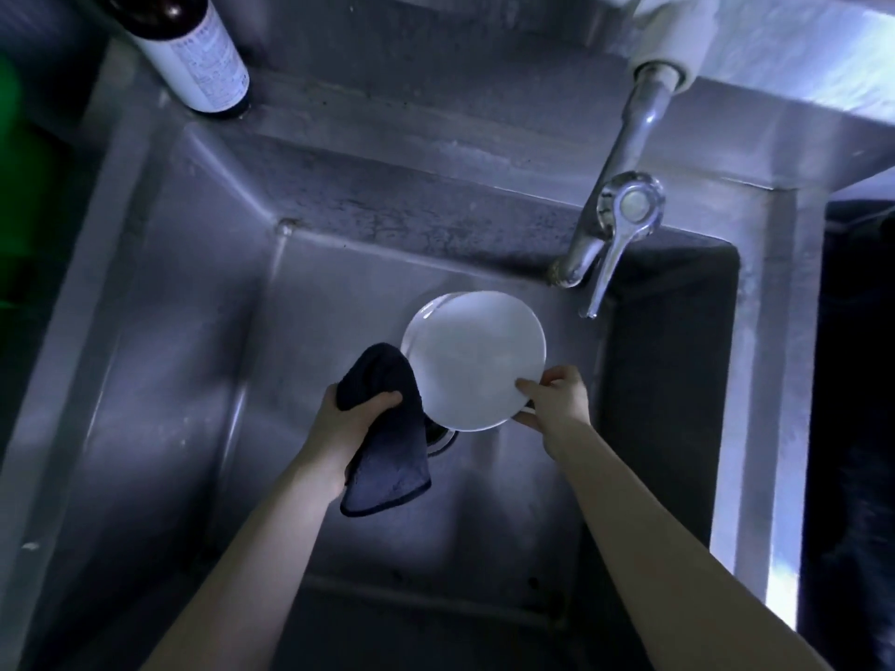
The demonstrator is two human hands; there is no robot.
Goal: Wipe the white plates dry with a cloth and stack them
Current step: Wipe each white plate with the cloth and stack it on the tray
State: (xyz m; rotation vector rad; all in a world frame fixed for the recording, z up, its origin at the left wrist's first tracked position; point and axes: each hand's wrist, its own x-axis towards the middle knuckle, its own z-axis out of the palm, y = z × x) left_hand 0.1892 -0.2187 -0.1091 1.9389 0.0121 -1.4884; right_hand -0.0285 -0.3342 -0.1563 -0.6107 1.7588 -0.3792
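One dim steel sink (193, 331); bottle (193, 50) at its corner; plate (474, 360) above.

One head-worn view looks steeply down into a deep stainless-steel sink basin (193, 331), close above the forearms entering from the bottom edge. Beyond the fingers (562, 377), a chrome lever tap (624, 220) marks the far side; the dim margins seem wide-angle bent.

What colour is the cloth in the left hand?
Dark navy blue, nearly black; the cloth shows in the head view.

Cloth (382, 428) left of plate (477, 360), both over sink (193, 331).
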